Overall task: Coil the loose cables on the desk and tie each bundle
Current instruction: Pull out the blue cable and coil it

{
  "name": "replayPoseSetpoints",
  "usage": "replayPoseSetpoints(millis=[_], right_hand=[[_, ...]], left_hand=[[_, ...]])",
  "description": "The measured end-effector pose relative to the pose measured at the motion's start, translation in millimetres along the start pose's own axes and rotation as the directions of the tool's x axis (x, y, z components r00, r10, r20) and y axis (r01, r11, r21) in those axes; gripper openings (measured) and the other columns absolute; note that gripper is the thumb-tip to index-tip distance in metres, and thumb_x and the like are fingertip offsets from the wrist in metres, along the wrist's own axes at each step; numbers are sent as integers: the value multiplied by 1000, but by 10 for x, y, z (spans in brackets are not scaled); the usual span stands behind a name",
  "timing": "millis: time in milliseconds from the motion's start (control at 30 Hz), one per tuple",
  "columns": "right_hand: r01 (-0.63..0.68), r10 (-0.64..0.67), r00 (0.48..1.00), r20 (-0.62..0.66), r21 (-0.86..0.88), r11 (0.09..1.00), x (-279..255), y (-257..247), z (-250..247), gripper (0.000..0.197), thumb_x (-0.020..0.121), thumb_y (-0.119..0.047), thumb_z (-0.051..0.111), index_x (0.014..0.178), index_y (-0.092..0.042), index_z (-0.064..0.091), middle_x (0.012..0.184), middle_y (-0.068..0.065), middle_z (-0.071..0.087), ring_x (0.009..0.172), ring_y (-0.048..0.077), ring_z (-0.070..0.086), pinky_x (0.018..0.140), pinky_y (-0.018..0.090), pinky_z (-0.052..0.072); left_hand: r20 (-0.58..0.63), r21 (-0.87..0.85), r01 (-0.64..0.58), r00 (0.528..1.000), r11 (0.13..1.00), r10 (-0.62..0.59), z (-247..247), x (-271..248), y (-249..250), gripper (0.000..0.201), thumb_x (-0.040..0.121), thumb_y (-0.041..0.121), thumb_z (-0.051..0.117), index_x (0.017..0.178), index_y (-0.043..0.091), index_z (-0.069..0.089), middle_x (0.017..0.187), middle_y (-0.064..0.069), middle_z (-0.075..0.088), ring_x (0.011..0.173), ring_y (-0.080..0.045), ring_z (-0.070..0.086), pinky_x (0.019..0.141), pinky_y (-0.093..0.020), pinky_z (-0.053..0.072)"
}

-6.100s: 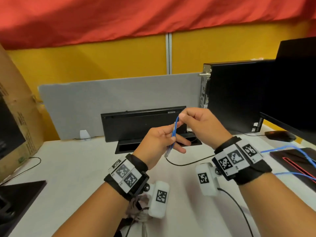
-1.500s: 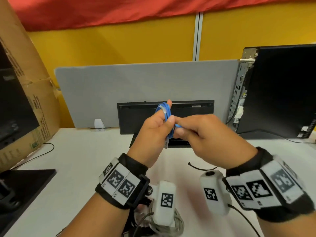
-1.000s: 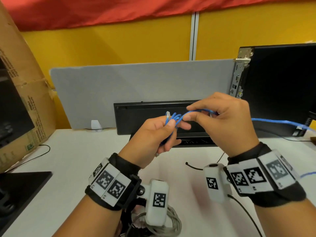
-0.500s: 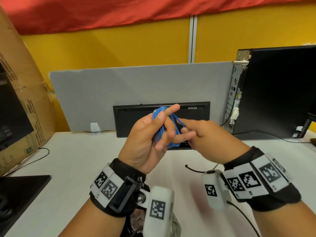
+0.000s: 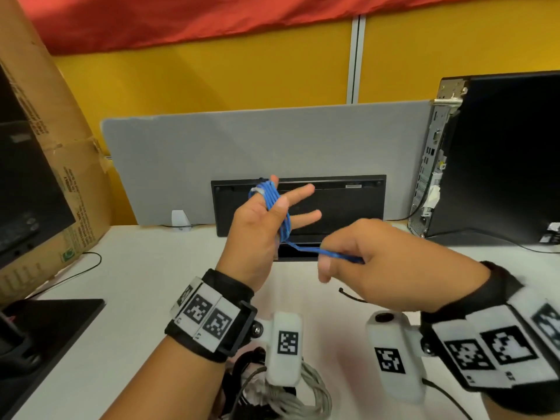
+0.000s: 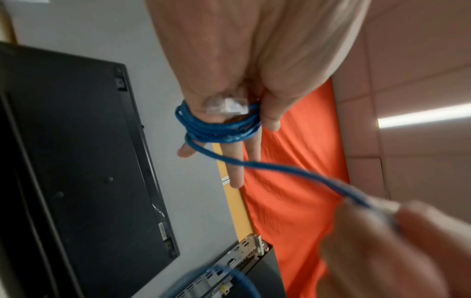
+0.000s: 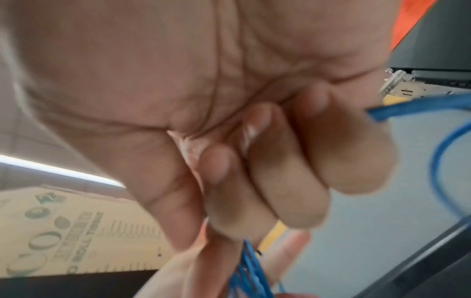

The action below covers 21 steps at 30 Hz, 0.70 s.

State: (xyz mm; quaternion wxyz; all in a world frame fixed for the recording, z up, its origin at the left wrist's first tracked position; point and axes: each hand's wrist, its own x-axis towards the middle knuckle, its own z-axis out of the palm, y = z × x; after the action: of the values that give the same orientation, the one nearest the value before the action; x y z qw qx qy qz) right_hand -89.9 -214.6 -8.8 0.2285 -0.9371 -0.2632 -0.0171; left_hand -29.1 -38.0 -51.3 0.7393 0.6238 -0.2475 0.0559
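Observation:
A blue network cable (image 5: 272, 201) is wound in several turns around the fingers of my raised left hand (image 5: 257, 234). Those fingers are stretched out. The thumb presses the turns and the clear plug (image 6: 226, 104) against them. One strand runs down and to the right from the coil (image 6: 219, 129) to my right hand (image 5: 372, 262), which pinches it between curled fingers just below the left hand. Behind the right hand (image 7: 254, 161) more blue cable (image 7: 433, 167) loops away out of view. Both hands are held above the white desk (image 5: 136, 283).
A coiled grey cable bundle (image 5: 306, 395) lies at the near desk edge under my wrists. A thin black cable end (image 5: 348, 294) lies beneath the right hand. A black keyboard (image 5: 333, 201) leans on the grey divider, a PC tower (image 5: 497, 153) stands right, a cardboard box (image 5: 45, 147) left.
My right hand has swung down and to the right, drawing the strand under the left hand. The left fingers have spread out straighter with the coil still around them.

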Motion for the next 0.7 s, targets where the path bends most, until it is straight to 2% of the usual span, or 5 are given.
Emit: replayPoseSetpoints(millis=[133, 200, 300, 533, 700], right_hand=[[167, -149, 934, -324, 28, 985, -16, -10, -67, 25, 91, -21, 58, 67, -18, 62, 62, -16, 60, 50, 11, 46, 53, 28, 37], [220, -166, 861, -481, 56, 974, -19, 25, -104, 22, 89, -19, 64, 68, -22, 68, 59, -11, 62, 56, 11, 56, 57, 27, 43], [286, -157, 740, -654, 96, 953, -38, 103, -184, 5, 78, -19, 78, 74, -21, 76, 57, -17, 62, 55, 6, 56, 55, 15, 39], [240, -153, 668, -729, 17, 971, 36, 279, -162, 19, 85, -14, 71, 102, -23, 75, 70, -1, 56, 69, 10, 53, 65, 24, 44], [212, -188, 644, -742, -63, 975, 97, 356, -109, 27, 88, -4, 65, 108, -19, 73, 81, 5, 56, 76, 15, 50, 70, 12, 38]], left_hand=[[111, 91, 60, 991, 994, -70, 125, -50, -25, 36, 103, 17, 39, 99, 21, 75, 101, 12, 73, 128, -4, 50, 111, -44, 37], [193, 77, 54, 979, 996, -68, 174, -81, -13, 34, 100, 24, 39, 109, 12, 69, 81, -5, 74, 87, -16, 70, 99, -43, 48], [257, 109, 37, 964, 993, -64, 203, -92, 17, 48, 100, 28, 33, 105, -14, 54, 65, -14, 65, 51, -16, 58, 98, -39, 47], [407, -124, 219, 901, 968, -152, 241, -130, 115, 49, 101, 27, 36, 128, -12, 49, 43, -1, 39, 39, -8, 38, 101, -57, 45], [486, -268, 328, 858, 906, -167, 225, -145, 159, 32, 100, 25, 40, 76, 7, 52, 38, 4, 30, 32, -8, 20, 87, -62, 51]])
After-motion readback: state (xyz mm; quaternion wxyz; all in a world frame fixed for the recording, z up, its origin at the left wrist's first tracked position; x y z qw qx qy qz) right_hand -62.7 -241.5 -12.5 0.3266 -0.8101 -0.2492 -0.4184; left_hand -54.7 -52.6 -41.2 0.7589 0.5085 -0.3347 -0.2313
